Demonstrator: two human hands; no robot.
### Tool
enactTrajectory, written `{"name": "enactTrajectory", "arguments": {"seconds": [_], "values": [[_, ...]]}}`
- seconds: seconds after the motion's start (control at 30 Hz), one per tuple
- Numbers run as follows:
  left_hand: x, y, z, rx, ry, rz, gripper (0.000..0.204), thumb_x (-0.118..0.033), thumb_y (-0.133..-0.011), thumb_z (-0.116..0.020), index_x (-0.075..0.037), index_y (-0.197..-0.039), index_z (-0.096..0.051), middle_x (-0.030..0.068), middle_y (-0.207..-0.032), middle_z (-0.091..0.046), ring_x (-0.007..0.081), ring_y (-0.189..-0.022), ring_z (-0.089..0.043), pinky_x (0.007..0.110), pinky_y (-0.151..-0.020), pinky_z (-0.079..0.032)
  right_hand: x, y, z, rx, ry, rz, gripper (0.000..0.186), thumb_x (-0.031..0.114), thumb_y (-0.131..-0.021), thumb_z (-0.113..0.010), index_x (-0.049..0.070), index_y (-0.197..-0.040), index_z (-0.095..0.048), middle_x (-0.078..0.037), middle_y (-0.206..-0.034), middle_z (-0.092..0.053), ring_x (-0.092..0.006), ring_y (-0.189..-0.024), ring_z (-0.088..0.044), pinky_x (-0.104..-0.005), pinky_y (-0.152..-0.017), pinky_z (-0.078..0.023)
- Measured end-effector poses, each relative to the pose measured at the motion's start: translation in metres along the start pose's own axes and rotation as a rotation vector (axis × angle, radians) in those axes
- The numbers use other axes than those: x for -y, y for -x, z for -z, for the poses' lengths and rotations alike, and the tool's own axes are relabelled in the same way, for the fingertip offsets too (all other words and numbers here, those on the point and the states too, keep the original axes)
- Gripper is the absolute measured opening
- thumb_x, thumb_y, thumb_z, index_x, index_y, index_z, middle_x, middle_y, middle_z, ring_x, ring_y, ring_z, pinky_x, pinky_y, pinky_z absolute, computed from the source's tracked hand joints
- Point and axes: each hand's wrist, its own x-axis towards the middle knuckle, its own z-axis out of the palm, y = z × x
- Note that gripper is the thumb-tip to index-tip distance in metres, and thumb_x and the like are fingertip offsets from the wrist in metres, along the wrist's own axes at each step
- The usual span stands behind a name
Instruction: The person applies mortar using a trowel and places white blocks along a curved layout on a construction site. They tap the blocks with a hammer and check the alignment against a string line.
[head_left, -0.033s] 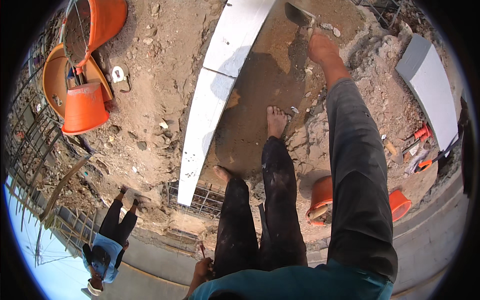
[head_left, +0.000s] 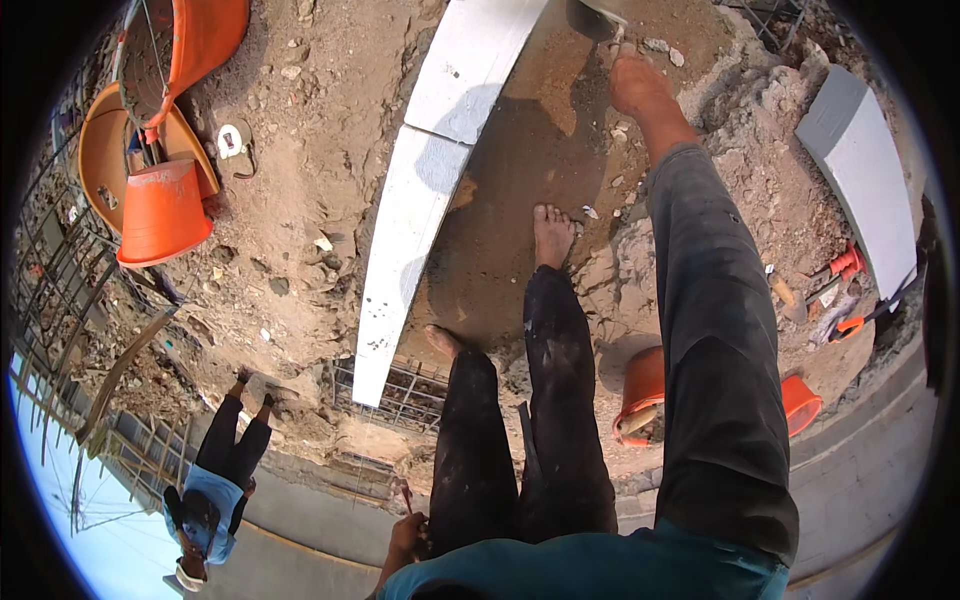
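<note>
My right hand (head_left: 641,84) is closed around the handle of a trowel (head_left: 588,20), arm stretched out to the far end of a wet, brown mortar bed (head_left: 500,240). The trowel's dark blade lies low over the wet surface, partly cut off by the upper edge. Along the bed's left side runs a row of pale blocks (head_left: 400,240) with a joint between them. My left hand (head_left: 408,538) is down by my left thigh, its fingers curled around a thin reddish thing, mostly hidden. My bare feet stand in the bed.
At the left are orange buckets (head_left: 166,215), a tan basin (head_left: 100,160) and a white rounded case (head_left: 233,138). Another person (head_left: 215,490) stands at lower left. To the right lie a loose pale block (head_left: 865,165), an orange-handled saw (head_left: 850,328), a spare trowel (head_left: 788,298) and a bucket (head_left: 640,385).
The view has shifted slightly, so the ground and blocks sit a little higher and further left. My right hand still grips the trowel, and my left hand stays by my thigh.
</note>
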Motion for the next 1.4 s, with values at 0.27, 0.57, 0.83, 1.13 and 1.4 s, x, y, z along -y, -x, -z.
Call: {"name": "enactTrajectory", "arguments": {"seconds": [0.27, 0.57, 0.83, 1.13, 1.4], "values": [[0.010, -0.021, 0.005, 0.091, 0.003, 0.035, 0.023, -0.021, -0.092, -0.050, -0.011, -0.072, -0.052, 0.0022, -0.057, -0.047, 0.0164, -0.045, -0.045, 0.033, -0.045, -0.041, 0.105, 0.137, -0.113, 0.267, 0.028, 0.229, 0.042, 0.009, -0.085, -0.058, -0.015, -0.119, -0.056, -0.028, -0.117, -0.062, -0.0385, -0.107, -0.064, -0.0399, -0.094, -0.051], [0.055, -0.064, 0.035, 0.101, 0.194, 0.011, 0.017, -0.020, -0.092, -0.051, -0.008, -0.080, -0.055, 0.0011, -0.058, -0.047, 0.0134, -0.047, -0.046, 0.031, -0.045, -0.042, 0.132, 0.274, -0.204, 0.316, -0.164, 0.300, 0.057, 0.007, -0.082, -0.062, -0.014, -0.131, -0.042, -0.036, -0.123, -0.056, -0.0421, -0.116, -0.059, -0.0437, -0.095, -0.049], [0.076, -0.101, 0.041, 0.135, 0.109, -0.127, 0.021, -0.023, -0.094, -0.052, -0.009, -0.080, -0.056, 0.0002, -0.058, -0.048, 0.0114, -0.043, -0.048, 0.027, -0.039, -0.043, 0.114, 0.176, -0.175, 0.113, -0.131, 0.073, 0.070, 0.009, -0.080, -0.064, -0.012, -0.139, -0.033, -0.034, -0.122, -0.056, -0.0439, -0.113, -0.058, -0.0447, -0.094, -0.049], [0.076, -0.161, 0.106, 0.170, 0.271, -0.328, 0.021, -0.018, -0.096, -0.053, -0.011, -0.076, -0.052, -0.0003, -0.057, -0.049, 0.0098, -0.041, -0.047, 0.026, -0.038, -0.044, 0.185, 0.390, -0.330, 0.371, -0.248, 0.133, 0.077, 0.010, -0.079, -0.063, -0.009, -0.144, -0.028, -0.034, -0.130, -0.048, -0.0457, -0.111, -0.058, -0.0466, -0.093, -0.050], [0.126, -0.203, 0.134, 0.179, 0.182, -0.203, 0.019, -0.020, -0.095, -0.054, -0.010, -0.080, -0.054, -0.0008, -0.057, -0.048, 0.0093, -0.040, -0.046, 0.025, -0.037, -0.042, 0.124, 0.245, -0.281, -0.216, -0.172, 0.099, 0.062, 0.011, -0.077, -0.069, -0.009, -0.128, -0.039, -0.032, -0.102, -0.063, -0.0464, -0.088, -0.065, -0.0490, -0.075, -0.054]]}}
